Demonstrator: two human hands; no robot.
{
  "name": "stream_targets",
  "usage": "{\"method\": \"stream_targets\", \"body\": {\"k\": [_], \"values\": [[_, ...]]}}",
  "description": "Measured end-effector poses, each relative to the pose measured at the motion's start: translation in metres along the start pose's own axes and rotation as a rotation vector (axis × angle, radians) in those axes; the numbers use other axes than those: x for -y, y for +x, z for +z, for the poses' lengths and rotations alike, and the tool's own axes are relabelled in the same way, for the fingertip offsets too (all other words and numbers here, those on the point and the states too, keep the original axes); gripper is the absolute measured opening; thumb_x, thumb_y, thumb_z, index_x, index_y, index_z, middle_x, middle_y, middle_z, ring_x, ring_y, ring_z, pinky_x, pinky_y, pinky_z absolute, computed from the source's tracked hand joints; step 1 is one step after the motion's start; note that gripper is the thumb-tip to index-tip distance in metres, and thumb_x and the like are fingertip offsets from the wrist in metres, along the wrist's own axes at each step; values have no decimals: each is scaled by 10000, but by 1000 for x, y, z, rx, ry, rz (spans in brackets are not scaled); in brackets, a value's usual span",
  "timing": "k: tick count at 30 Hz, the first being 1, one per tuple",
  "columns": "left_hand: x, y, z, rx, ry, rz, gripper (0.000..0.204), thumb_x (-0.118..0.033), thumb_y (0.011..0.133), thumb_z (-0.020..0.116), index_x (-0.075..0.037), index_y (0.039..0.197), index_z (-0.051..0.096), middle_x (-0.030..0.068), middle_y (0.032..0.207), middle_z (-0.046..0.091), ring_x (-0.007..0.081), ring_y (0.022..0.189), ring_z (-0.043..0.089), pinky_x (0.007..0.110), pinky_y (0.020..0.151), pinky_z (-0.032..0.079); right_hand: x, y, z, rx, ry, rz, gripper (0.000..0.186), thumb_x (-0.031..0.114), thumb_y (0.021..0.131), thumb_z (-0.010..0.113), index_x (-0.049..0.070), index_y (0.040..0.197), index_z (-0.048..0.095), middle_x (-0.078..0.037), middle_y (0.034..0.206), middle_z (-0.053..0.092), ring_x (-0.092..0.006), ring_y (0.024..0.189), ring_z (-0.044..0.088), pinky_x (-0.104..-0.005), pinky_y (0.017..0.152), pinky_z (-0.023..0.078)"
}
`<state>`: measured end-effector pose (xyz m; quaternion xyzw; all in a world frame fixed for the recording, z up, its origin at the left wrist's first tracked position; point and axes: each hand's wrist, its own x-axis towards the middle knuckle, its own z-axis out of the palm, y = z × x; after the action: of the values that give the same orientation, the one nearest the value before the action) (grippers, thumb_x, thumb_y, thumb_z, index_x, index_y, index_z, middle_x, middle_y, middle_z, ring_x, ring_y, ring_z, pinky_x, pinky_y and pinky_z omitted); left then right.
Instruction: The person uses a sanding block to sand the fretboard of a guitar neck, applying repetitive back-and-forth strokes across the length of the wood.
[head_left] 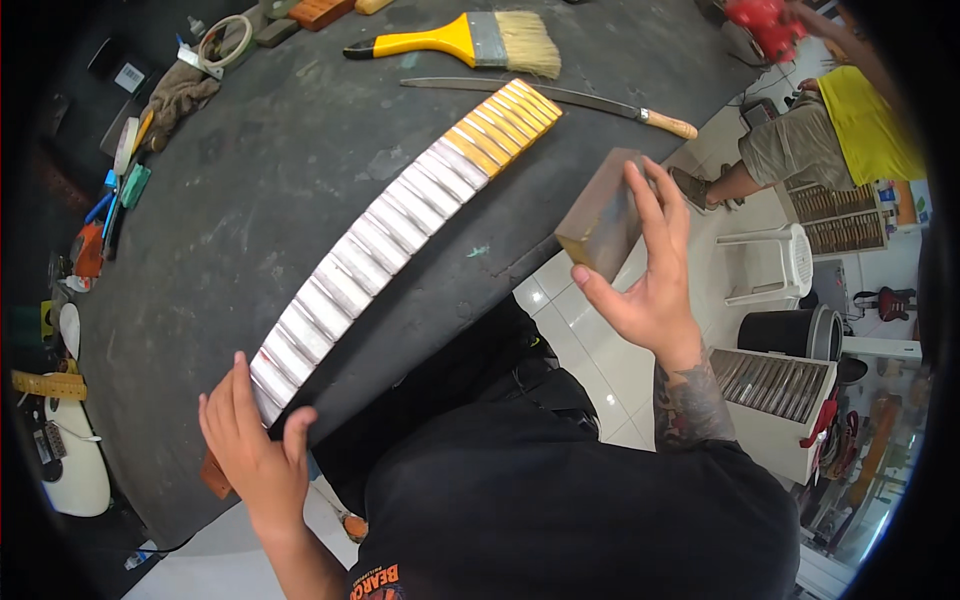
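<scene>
A guitar neck (366, 250) lies slantwise over the dark workbench. White strips cover most of its fretboard between the frets, with yellow strips at the far right end. At the near left end, my left hand (250, 440) grips the neck, fingers along one side and thumb along the other. My right hand (655, 270) holds a brownish rectangular block (602, 215) between thumb and fingers, in the air right of the neck and apart from it. Beyond the neck's far end rest a long thin file (590, 98) with a wooden handle and a yellow-handled paintbrush (460, 42).
The workbench (200, 300) carries a tape roll (225, 42), a rag (180, 100) and small tools along its left edge. A white guitar body (78, 465) is at the lower left. To the right are a white stool (770, 262), a black bin (785, 332) and another person (830, 130).
</scene>
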<state>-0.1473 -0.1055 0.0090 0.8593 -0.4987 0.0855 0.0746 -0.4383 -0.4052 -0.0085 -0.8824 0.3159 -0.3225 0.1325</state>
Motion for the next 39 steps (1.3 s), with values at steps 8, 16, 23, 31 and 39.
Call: {"method": "stream_targets", "body": {"k": [8,16,23,31,39], "values": [[47,-29,-13,60,36,-1,761,-600,984,576,10,1440,565,168,1266,638,369,1195,554,492,1111,339,-3,-24,5,-89,173,-22,915,298,682,921,73,1467,509,-313,1573,396,-448,1328,488,-521,1100,399],[73,-39,-31,156,133,-58,888,-675,939,588,-26,1534,478,177,1448,557,387,1398,462,547,1240,214,17,-44,18,-63,172,-98,965,322,600,954,97,1442,540,-338,1555,412,-458,1315,502,-530,1074,401],[25,-13,-14,17,-124,-104,1106,-795,797,654,-22,1563,456,203,1465,555,381,1369,505,509,1159,372,44,-29,39,-125,85,-96,967,445,670,935,31,1439,521,-362,1524,416,-463,1362,478,-525,1094,401],[8,6,15,-113,-10,-49,912,-779,905,558,-3,1376,645,167,1193,665,333,1086,611,439,946,462,57,-13,58,-167,42,-91,928,413,650,943,23,1406,573,-345,1482,467,-432,1289,526,-493,1031,431],[9,6,17,-165,-24,-34,800,-705,912,624,3,1276,695,159,1138,691,331,1037,628,431,915,468,81,53,76,-126,-29,-66,782,347,640,909,98,1346,682,-284,1416,531,-434,1150,540,-485,1002,453]]}}
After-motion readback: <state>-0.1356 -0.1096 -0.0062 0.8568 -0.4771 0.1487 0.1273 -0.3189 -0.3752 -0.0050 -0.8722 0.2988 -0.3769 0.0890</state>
